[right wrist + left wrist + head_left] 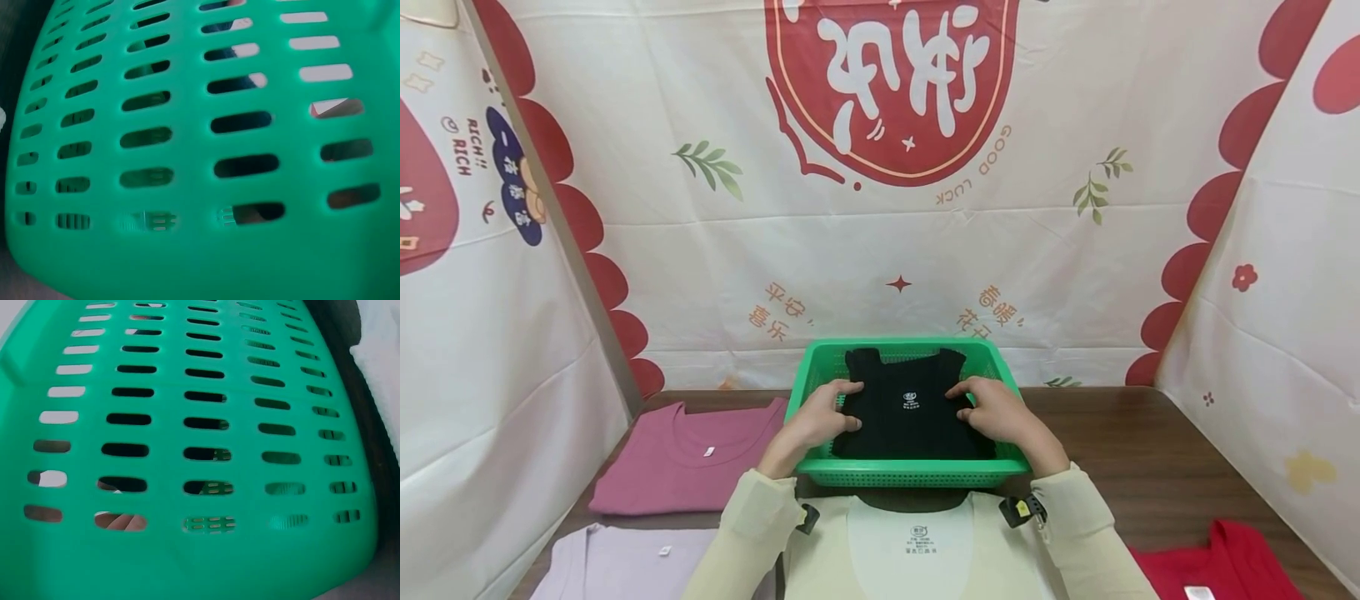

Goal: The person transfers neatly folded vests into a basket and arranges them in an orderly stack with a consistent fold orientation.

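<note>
A folded black garment [902, 421] with a small white print lies in a green plastic basket [910, 473] in the head view. At the garment's left edge is my left hand [822, 417], its thumb and a finger spread apart and touching the cloth. My right hand [1000, 412] rests on the right side of the garment in much the same way. The slotted green basket wall fills both wrist views, from the left [169, 556] and from the right [187, 256]. Only bits of dark cloth and skin show through its slots, so neither hand can be made out there.
To the basket's left on the brown table [1097, 442] lie a folded mauve shirt [692, 467] and a pale lilac one [632, 562]. A red garment [1225, 567] sits at the near right. A printed white cloth [880, 267] hangs behind the table.
</note>
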`<state>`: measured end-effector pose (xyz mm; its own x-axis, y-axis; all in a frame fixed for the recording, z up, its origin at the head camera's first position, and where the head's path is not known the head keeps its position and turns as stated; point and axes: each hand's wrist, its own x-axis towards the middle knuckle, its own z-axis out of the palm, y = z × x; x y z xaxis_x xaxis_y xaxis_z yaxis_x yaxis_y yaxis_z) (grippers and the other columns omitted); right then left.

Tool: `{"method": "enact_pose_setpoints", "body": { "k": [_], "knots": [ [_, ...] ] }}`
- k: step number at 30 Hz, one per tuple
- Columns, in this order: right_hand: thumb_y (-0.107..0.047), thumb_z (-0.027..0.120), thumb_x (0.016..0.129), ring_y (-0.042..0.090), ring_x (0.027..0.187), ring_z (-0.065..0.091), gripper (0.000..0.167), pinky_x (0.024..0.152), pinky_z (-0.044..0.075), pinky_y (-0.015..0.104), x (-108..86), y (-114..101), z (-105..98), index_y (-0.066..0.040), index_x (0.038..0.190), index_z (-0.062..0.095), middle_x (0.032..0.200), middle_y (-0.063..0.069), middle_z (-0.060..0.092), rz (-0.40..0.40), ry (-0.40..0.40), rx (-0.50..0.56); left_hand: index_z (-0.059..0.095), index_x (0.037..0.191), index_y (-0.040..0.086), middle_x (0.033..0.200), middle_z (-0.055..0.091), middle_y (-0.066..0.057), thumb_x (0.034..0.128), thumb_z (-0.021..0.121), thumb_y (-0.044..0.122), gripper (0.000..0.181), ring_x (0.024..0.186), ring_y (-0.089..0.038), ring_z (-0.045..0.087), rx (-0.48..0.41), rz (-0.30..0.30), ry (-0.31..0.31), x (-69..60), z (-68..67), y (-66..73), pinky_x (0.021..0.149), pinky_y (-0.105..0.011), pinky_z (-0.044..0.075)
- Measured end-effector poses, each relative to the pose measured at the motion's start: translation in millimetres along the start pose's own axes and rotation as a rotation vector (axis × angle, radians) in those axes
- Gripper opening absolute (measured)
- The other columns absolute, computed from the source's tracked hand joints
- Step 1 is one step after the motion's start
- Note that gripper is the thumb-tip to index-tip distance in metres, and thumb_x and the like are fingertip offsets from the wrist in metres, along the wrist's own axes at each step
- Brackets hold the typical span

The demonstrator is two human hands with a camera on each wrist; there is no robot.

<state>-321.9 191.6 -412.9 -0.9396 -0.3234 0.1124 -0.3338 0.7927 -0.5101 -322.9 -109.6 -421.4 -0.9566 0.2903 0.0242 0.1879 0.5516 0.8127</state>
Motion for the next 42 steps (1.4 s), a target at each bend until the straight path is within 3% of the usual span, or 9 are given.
{"method": "enact_pose_setpoints", "body": {
  "k": [9,18,21,26,33,39,42],
  "knots": [
    [-0.001,0.064,0.097,0.015,0.052,0.034,0.033,0.062,0.04,0.032,-0.9,0.0,-1.1,-0.001,0.129,0.069,0.142,0.027,0.059,0.03,-0.025,0.008,0.054,0.15,0.007,0.161,0.043,-0.016,0.0892,0.073,-0.001,0.064,0.055,-0.016,0.036,-0.004,-0.012,-0.015,-0.9,1.7,1.6,0.065,-0.03,0.041],
    [-0.002,0.065,0.096,0.016,0.056,0.038,0.032,0.064,0.04,0.032,0.2,-2.0,-0.1,-0.001,0.128,0.07,0.14,0.026,0.06,0.031,-0.021,-0.014,0.053,0.151,0.007,0.161,0.043,-0.016,0.0896,0.073,0.0,0.064,0.053,-0.015,0.032,0.012,-0.016,-0.04,-1.4,0.8,1.8,0.066,-0.031,0.04],
    [-0.003,0.065,0.097,0.016,0.054,0.038,0.033,0.061,0.039,0.032,0.1,-1.9,1.2,-0.002,0.129,0.07,0.143,0.026,0.058,0.04,-0.021,-0.018,0.052,0.151,0.007,0.161,0.042,-0.016,0.0893,0.073,0.0,0.066,0.058,-0.018,0.036,0.013,-0.021,-0.043,-1.2,0.7,1.4,0.068,-0.033,0.04],
    [-0.003,0.065,0.097,0.015,0.052,0.037,0.034,0.057,0.037,0.032,-0.4,-0.9,3.4,-0.003,0.13,0.069,0.146,0.025,0.056,0.058,-0.026,-0.021,0.053,0.151,0.007,0.163,0.04,-0.016,0.0878,0.074,-0.002,0.067,0.079,-0.021,0.047,0.031,-0.015,-0.051,-1.5,1.8,1.8,0.078,-0.037,0.043],
    [-0.001,0.062,0.093,0.015,0.05,0.033,0.04,0.052,0.033,0.03,-2.0,-1.3,5.4,-0.004,0.133,0.068,0.146,0.024,0.057,0.057,-0.033,-0.052,0.051,0.152,0.006,0.163,0.039,-0.015,0.087,0.069,-0.006,0.068,0.062,-0.018,0.034,0.028,-0.021,-0.062,-3.0,3.7,2.4,0.067,-0.033,0.041],
    [0.002,0.059,0.091,0.014,0.049,0.031,0.044,0.05,0.031,0.029,-2.3,-1.2,6.0,-0.005,0.134,0.067,0.147,0.023,0.056,0.051,-0.043,-0.056,0.051,0.152,0.007,0.164,0.039,-0.015,0.0874,0.069,-0.007,0.069,0.065,-0.019,0.036,0.041,-0.018,-0.068,-3.0,3.7,2.3,0.068,-0.033,0.04],
    [0.003,0.058,0.091,0.015,0.056,0.037,0.044,0.053,0.033,0.03,-2.1,-0.5,6.3,-0.004,0.134,0.067,0.147,0.024,0.056,0.037,-0.046,-0.069,0.05,0.153,0.007,0.164,0.038,-0.015,0.0874,0.072,-0.006,0.07,0.078,-0.023,0.046,0.051,-0.013,-0.077,-2.3,4.1,2.1,0.076,-0.037,0.043]
  ]
}}
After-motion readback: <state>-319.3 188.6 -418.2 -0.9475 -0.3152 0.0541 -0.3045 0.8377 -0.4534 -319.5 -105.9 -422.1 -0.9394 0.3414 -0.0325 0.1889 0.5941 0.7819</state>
